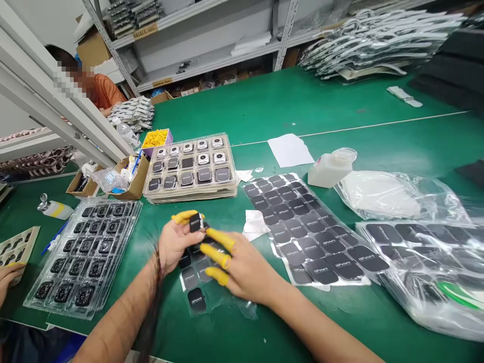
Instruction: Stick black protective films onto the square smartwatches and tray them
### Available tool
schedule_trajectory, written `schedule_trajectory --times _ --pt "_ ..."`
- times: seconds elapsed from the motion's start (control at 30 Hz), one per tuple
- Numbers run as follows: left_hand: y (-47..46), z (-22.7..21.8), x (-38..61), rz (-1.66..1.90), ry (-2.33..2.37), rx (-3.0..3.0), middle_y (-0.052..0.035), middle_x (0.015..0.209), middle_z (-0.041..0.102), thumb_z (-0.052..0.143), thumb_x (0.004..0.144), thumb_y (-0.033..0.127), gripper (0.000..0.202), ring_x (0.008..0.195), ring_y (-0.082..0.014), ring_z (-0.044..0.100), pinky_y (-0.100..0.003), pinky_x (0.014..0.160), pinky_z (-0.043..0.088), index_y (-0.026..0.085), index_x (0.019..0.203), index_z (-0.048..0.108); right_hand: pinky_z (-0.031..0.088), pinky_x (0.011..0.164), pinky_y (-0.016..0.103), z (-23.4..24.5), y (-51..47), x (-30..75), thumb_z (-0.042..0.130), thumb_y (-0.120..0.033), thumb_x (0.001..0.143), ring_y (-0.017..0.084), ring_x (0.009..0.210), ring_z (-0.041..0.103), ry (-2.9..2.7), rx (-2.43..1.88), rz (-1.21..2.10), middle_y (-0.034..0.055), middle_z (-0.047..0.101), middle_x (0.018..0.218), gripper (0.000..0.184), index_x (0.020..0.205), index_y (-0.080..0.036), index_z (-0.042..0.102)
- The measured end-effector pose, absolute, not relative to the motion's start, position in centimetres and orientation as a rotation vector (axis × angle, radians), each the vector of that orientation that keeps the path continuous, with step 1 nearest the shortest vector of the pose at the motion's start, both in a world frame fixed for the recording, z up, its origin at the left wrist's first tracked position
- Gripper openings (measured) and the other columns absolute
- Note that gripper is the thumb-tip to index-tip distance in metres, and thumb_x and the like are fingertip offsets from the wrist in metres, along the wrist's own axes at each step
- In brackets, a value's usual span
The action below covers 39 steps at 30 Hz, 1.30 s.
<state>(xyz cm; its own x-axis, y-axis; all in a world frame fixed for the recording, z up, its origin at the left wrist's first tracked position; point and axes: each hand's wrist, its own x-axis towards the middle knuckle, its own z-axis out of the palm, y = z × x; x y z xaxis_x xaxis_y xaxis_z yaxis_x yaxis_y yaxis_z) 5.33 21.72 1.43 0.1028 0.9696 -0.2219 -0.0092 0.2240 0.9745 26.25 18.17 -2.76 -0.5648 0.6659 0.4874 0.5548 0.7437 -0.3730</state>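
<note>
My left hand (174, 243) is closed around a small square smartwatch body (195, 222) with a dark face, held up by thumb and fingers. Yellow finger cots cover some fingertips on both hands. My right hand (242, 264) reaches in from the right, its fingers spread and the index tip close to the watch body's edge; whether it touches I cannot tell. Beneath both hands lies a clear sheet of black square HiFuture stickers (196, 300), partly hidden by them. Farther back, a tray (191, 190) holds watch bodies, several with black HiFuture squares on them.
Larger sticker sheets (312, 222) lie to the right, near a white bottle (330, 167) and plastic-wrapped sheets (423, 262). On the left are stacked clear trays of watch parts (85, 252), a cardboard box (130, 176) and a co-worker's hand (9, 277). Another person (108, 91) sits behind.
</note>
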Motion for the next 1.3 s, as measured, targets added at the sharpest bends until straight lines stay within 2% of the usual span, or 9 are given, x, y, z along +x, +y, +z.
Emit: schedule_trajectory --times 0.17,0.27,0.33,0.47,0.67,0.83,0.93,1.07,1.3 --pt "32.8 6.5 2.8 0.819 1.596 2.114 -0.0102 0.144 0.054 0.087 0.066 0.041 0.054 0.142 -0.0339 0.040 -0.051 0.121 0.026 0.024 0.114 0.071 0.030 0.115 0.060 -3.1 18.1 25.0 0.048 -0.048 0.101 0.032 0.140 0.043 -2.540 -0.942 0.458 0.0166 0.055 0.145 0.046 0.134 -0.017 0.059" --pt "40.1 8.5 2.6 0.344 1.728 2.237 -0.0113 0.135 0.061 0.080 0.075 0.044 0.054 0.132 -0.0328 0.049 -0.050 0.117 0.031 0.022 0.123 0.068 0.029 0.117 0.059 -3.3 18.1 25.0 0.046 -0.043 0.103 0.030 0.141 0.043 -2.539 -0.968 0.522 0.0150 0.055 0.146 0.042 0.136 -0.019 0.058" --pt "43.0 9.1 3.2 0.118 1.731 2.220 -0.0112 0.126 0.065 0.084 0.068 0.045 0.059 0.125 -0.0345 0.053 -0.049 0.112 0.035 0.022 0.121 0.071 0.029 0.116 0.059 -3.2 18.1 25.1 0.047 -0.044 0.103 0.029 0.141 0.044 -2.530 -0.979 0.542 0.0144 0.056 0.145 0.042 0.135 -0.021 0.059" --pt "44.2 9.0 6.2 0.084 1.813 2.464 -0.0134 0.118 0.064 0.079 0.074 0.051 0.046 0.123 -0.0375 0.048 -0.054 0.110 0.032 0.023 0.112 0.077 0.031 0.116 0.057 -3.0 18.1 25.0 0.052 -0.044 0.101 0.027 0.138 0.049 -2.496 -1.008 0.501 0.0109 0.059 0.143 0.038 0.132 -0.025 0.061" --pt "44.4 8.9 10.2 -0.266 1.704 2.631 -0.0184 0.122 0.057 0.087 0.069 0.032 0.044 0.128 -0.0427 0.043 -0.055 0.107 0.034 0.011 0.106 0.074 0.034 0.116 0.058 -3.5 18.8 26.4 0.058 -0.040 0.098 0.029 0.135 0.053 -2.365 -1.278 0.299 0.0155 0.061 0.140 0.038 0.130 -0.020 0.064" --pt "40.8 9.5 10.2 0.003 1.723 2.593 -0.0179 0.116 0.058 0.066 0.081 0.010 0.027 0.118 -0.0345 0.053 -0.045 0.102 0.040 0.008 0.108 0.064 0.042 0.111 0.056 -3.5 19.1 27.7 0.058 -0.039 0.098 0.029 0.126 0.059 -2.129 -1.176 0.378 0.0139 0.068 0.127 0.032 0.123 -0.019 0.067" --pt "33.8 8.0 10.0 0.456 1.723 2.431 -0.0098 0.101 0.061 0.059 0.089 0.020 0.015 0.098 -0.0257 0.059 -0.039 0.089 0.044 0.014 0.102 0.059 0.054 0.096 0.047 -3.1 19.2 28.0 0.058 -0.039 0.097 0.024 0.106 0.066 -1.614 -1.233 0.557 0.0108 0.071 0.112 0.029 0.118 -0.021 0.067" --pt "23.7 4.0 9.4 0.615 1.484 2.077 -0.0016 0.092 0.059 0.085 0.065 0.040 0.043 0.085 -0.0204 0.057 -0.032 0.075 0.045 0.021 0.085 0.053 0.061 0.076 0.038 -3.0 19.3 27.3 0.068 -0.050 0.087 0.019 0.085 0.070 -1.252 -1.191 1.199 0.0097 0.069 0.113 0.049 0.128 -0.023 0.060" --pt "19.9 1.3 8.0 0.556 1.160 1.664 -0.0068 0.111 0.061 0.078 0.075 0.028 0.047 0.098 -0.0232 0.063 -0.036 0.087 0.051 0.023 0.112 0.051 0.061 0.082 0.038 -3.1 18.3 25.4 0.076 -0.045 0.080 0.019 0.082 0.072 -1.036 -1.115 1.612 0.0052 0.074 0.092 0.043 0.116 -0.021 0.069"
